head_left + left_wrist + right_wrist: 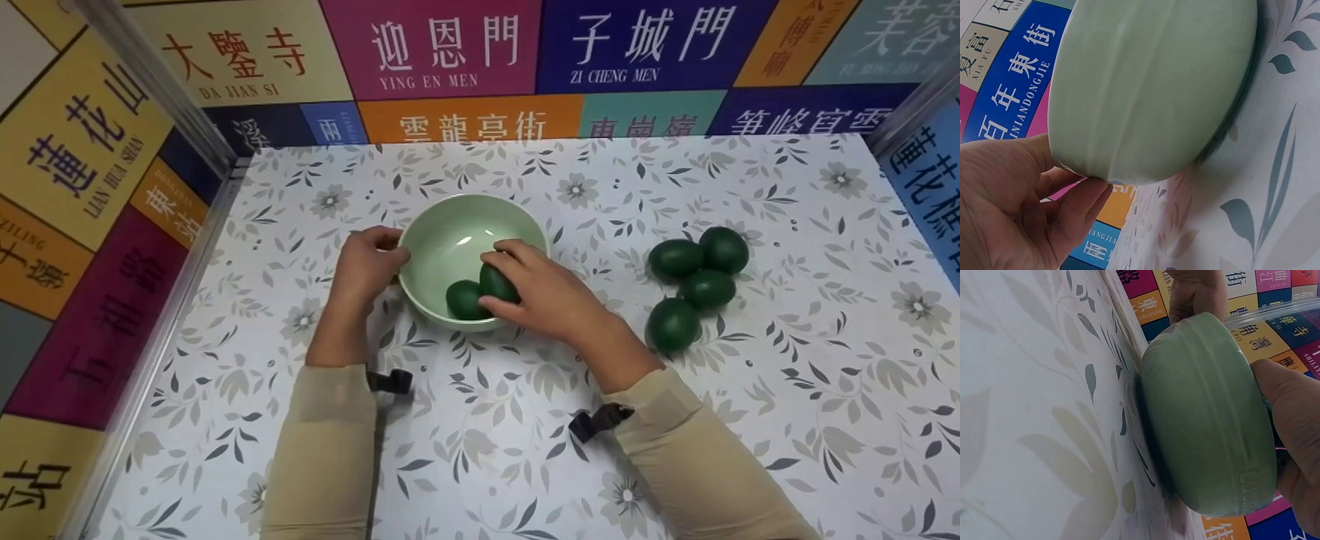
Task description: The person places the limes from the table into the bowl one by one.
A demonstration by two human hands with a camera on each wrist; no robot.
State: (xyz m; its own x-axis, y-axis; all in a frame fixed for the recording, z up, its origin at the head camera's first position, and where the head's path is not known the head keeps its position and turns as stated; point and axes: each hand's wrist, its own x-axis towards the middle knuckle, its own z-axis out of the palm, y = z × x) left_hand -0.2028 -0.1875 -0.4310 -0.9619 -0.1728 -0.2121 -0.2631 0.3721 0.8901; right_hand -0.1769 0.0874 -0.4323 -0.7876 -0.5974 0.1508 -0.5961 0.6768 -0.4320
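A light green bowl (442, 225) stands on the table in the head view. My left hand (367, 266) pinches its left rim; the left wrist view shows thumb and fingers at the edge of the bowl (1151, 84). Inside the bowl's near right part, my right hand (546, 292) grips a dark green, avocado-like oval (496, 283). Another dark green oval (465, 300) lies in the bowl just left of it. In the right wrist view the bowl wall hides much of the right hand (1292, 422) and what it holds.
Several more smooth dark green ovals (709, 289) lie grouped on the table to the right of the bowl. The table (480, 450) has a grey leaf-and-flower pattern. Panels with coloured lettering (450, 52) stand along its back and sides.
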